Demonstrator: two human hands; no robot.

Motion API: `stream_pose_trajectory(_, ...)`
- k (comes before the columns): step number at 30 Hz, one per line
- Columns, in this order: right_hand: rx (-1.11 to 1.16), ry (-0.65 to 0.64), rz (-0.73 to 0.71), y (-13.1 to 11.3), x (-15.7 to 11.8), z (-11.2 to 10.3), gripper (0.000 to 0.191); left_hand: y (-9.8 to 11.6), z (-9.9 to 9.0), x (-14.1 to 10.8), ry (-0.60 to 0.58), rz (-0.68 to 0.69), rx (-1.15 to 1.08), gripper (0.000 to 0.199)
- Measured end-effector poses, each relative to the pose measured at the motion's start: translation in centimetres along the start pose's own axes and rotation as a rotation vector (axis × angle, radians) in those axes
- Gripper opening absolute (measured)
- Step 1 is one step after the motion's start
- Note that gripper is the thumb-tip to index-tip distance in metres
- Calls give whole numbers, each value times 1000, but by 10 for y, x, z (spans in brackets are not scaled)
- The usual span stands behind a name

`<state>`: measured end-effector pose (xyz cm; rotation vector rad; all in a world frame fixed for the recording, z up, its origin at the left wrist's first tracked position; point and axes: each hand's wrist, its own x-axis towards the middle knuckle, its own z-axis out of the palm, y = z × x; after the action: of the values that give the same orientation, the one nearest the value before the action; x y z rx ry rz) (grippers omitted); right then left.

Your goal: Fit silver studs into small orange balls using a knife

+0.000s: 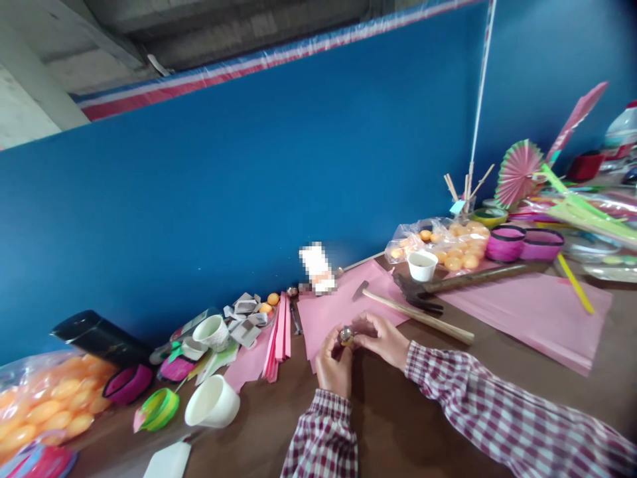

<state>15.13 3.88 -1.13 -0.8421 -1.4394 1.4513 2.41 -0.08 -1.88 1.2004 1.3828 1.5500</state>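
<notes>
A small shiny metal ball (346,334) is held just above the near edge of a pink paper sheet (318,318). My left hand (334,364) is closed around its left and lower side, thumb and fingers against it. From the right, my right hand (382,340) pinches at the same ball with bent fingers; their exact contact is partly hidden. Beyond my right hand lies a small hammer (418,313) with a wooden handle, its head resting on the pink paper. A second shiny ball (292,291) sits by the blue panel.
A claw hammer (472,279) lies at right beside a white cup (423,265) and a bag of orange balls (455,245). On the left are folded pink strips (279,338), a white cup (213,401), a green tape roll (158,408) and another bag of orange balls (54,398). A blue panel (249,179) stands behind.
</notes>
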Motion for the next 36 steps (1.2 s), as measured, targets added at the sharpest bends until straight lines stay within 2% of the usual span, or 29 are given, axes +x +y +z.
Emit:
stream_pose_trajectory(2, 25, -10, 10, -1, 0, 0, 36, 0, 0, 0, -4, 3, -5, 40)
stream_pose_trajectory(10, -41, -90, -56, -4, 0, -1, 31, 1, -1, 0, -44, 33, 55, 41)
stream_pose_trajectory(15, -119, -62, -68, -2, 0, -4, 31, 0, -2, -1, -51, 39, 60, 42)
stream_pose_trajectory(24, -116, -30, -47, -2, 0, -2, 34, -2, -3, 1, -39, 111, 173, 38)
stream_pose_trajectory(30, -149, -15, -30, -2, 0, -1, 32, -5, -3, 0, -79, 88, 121, 38)
stream_pose_trajectory(36, -224, 20, -63, 0, 0, -1, 33, -1, -2, -2, -58, 110, 134, 37)
